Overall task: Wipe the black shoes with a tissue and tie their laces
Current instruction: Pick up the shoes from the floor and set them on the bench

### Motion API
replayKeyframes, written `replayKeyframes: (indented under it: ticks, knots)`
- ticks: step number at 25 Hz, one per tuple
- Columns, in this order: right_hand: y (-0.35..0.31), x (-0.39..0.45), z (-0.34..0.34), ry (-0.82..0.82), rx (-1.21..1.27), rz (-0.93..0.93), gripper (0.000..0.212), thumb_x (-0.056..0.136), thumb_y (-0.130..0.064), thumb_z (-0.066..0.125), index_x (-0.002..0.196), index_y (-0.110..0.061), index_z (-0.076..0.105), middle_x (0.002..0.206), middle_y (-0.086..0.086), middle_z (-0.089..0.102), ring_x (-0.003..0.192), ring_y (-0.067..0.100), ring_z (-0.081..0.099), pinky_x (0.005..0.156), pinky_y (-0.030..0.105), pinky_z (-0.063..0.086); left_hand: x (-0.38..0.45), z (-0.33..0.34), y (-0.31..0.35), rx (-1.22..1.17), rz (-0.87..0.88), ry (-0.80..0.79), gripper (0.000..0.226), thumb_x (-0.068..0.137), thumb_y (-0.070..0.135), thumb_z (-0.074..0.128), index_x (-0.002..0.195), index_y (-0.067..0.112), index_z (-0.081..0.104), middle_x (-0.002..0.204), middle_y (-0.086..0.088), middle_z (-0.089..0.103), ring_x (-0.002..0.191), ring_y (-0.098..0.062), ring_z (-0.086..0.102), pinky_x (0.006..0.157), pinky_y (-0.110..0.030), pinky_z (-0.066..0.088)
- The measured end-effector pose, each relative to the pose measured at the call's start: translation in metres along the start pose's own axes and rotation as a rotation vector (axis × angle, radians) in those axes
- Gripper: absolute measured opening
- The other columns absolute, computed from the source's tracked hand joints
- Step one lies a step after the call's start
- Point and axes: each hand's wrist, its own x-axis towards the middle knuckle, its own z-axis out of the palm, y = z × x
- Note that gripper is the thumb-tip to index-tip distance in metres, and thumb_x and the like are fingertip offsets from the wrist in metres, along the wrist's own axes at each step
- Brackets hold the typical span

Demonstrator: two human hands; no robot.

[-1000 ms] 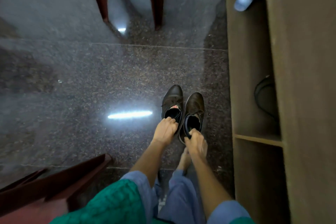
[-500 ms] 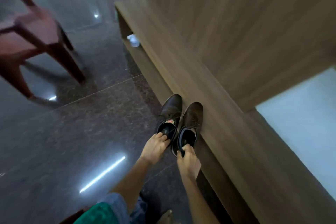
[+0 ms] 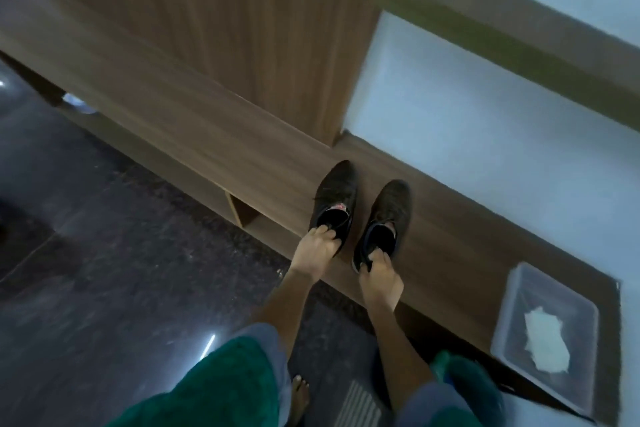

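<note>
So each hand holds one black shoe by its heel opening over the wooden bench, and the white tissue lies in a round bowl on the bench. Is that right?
Nearly. In the head view the tissue lies in a clear rectangular tray, not a round bowl. The rest holds: left hand and right hand each hold a shoe over the bench.

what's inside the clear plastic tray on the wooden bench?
The clear rectangular plastic tray holds one crumpled white tissue, lying toward its near end. The rest of the tray shows only the bench through its floor. Anything beneath the tissue is hidden.
</note>
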Motion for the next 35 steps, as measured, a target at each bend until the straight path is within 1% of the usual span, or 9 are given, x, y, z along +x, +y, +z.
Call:
replayKeyframes:
  ticks: [4, 9, 11, 13, 15, 20, 23, 27, 35]
  knots:
    - [0.048, 0.032, 0.01, 0.03, -0.008, 0.11, 0.022, 0.093, -0.021, 0.052, 0.113, -0.013, 0.051, 0.117, 0.004, 0.056, 0.091, 0.027, 0.063, 0.066, 0.032, 0.044, 0.048, 0.033, 0.03, 0.034, 0.113, -0.031, 0.026, 0.082, -0.001, 0.053, 0.104, 0.003, 0.065, 0.101, -0.015, 0.062, 0.103, -0.033, 0.053, 0.088, -0.039, 0.044]
    - [0.067, 0.062, 0.029, 0.06, 0.043, 0.217, 0.024, 0.093, -0.021, 0.051, 0.115, -0.011, 0.051, 0.116, 0.006, 0.056, 0.091, 0.029, 0.063, 0.066, 0.033, 0.042, 0.092, 0.061, 0.049, 0.14, 0.247, -0.087, 0.023, 0.049, 0.01, 0.084, 0.069, 0.015, 0.073, 0.067, -0.001, 0.065, 0.069, -0.02, 0.064, 0.061, -0.025, 0.053]
    - [0.07, 0.074, 0.032, 0.074, 0.061, 0.242, 0.024, 0.094, -0.02, 0.05, 0.115, -0.011, 0.051, 0.117, 0.006, 0.055, 0.091, 0.029, 0.063, 0.064, 0.031, 0.039, 0.107, 0.065, 0.048, 0.122, 0.234, -0.055, 0.02, 0.061, 0.004, 0.077, 0.08, 0.009, 0.073, 0.076, -0.008, 0.066, 0.078, -0.027, 0.064, 0.069, -0.032, 0.054]
    - [0.069, 0.083, 0.031, 0.075, 0.076, 0.261, 0.024, 0.094, -0.019, 0.05, 0.116, -0.01, 0.051, 0.119, 0.007, 0.055, 0.092, 0.03, 0.063, 0.065, 0.033, 0.042, 0.117, 0.067, 0.047, 0.102, 0.213, -0.065, 0.025, 0.08, 0.0, 0.058, 0.102, 0.003, 0.068, 0.098, -0.016, 0.064, 0.099, -0.034, 0.058, 0.086, -0.039, 0.049]
    - [0.067, 0.088, 0.029, 0.048, 0.096, 0.263, 0.026, 0.093, -0.019, 0.051, 0.118, -0.01, 0.049, 0.121, 0.008, 0.053, 0.094, 0.03, 0.062, 0.068, 0.035, 0.045, 0.122, 0.067, 0.048, 0.169, 0.164, -0.095, 0.032, 0.09, 0.002, 0.044, 0.118, 0.003, 0.059, 0.114, -0.017, 0.058, 0.114, -0.033, 0.05, 0.097, -0.038, 0.041]
    - [0.067, 0.074, 0.01, 0.007, 0.099, 0.228, 0.039, 0.095, -0.036, 0.048, 0.127, -0.013, 0.046, 0.13, 0.008, 0.045, 0.111, 0.028, 0.053, 0.082, 0.041, 0.048, 0.117, 0.05, 0.056, 0.118, 0.111, -0.251, 0.049, 0.096, 0.017, 0.044, 0.14, 0.002, 0.03, 0.136, -0.018, 0.04, 0.129, -0.033, 0.035, 0.109, -0.039, 0.029]
    - [0.067, 0.054, -0.012, 0.048, 0.129, 0.245, 0.049, 0.097, -0.041, 0.041, 0.138, -0.015, 0.039, 0.139, 0.008, 0.04, 0.126, 0.027, 0.04, 0.095, 0.042, 0.042, 0.096, 0.029, 0.067, 0.004, 0.091, -0.206, 0.055, 0.098, 0.025, 0.04, 0.145, 0.004, 0.02, 0.146, -0.017, 0.031, 0.138, -0.032, 0.025, 0.117, -0.04, 0.018]
    - [0.074, 0.031, -0.041, -0.059, 0.124, 0.2, 0.054, 0.097, -0.042, 0.038, 0.145, -0.017, 0.03, 0.151, 0.006, 0.029, 0.138, 0.026, 0.025, 0.106, 0.044, 0.031, 0.053, 0.007, 0.072, -0.01, -0.01, -0.262, 0.056, 0.099, 0.029, 0.033, 0.147, 0.005, 0.014, 0.154, -0.014, 0.02, 0.144, -0.031, 0.012, 0.119, -0.043, 0.012]
    - [0.092, 0.005, -0.074, -0.221, 0.107, 0.201, 0.051, 0.098, -0.041, 0.035, 0.141, -0.015, 0.033, 0.145, 0.01, 0.033, 0.134, 0.029, 0.028, 0.104, 0.045, 0.032, 0.0, 0.006, 0.092, 0.113, -0.03, -0.392, 0.056, 0.098, 0.029, 0.035, 0.144, 0.003, 0.016, 0.145, -0.016, 0.03, 0.136, -0.034, 0.025, 0.117, -0.047, 0.016]
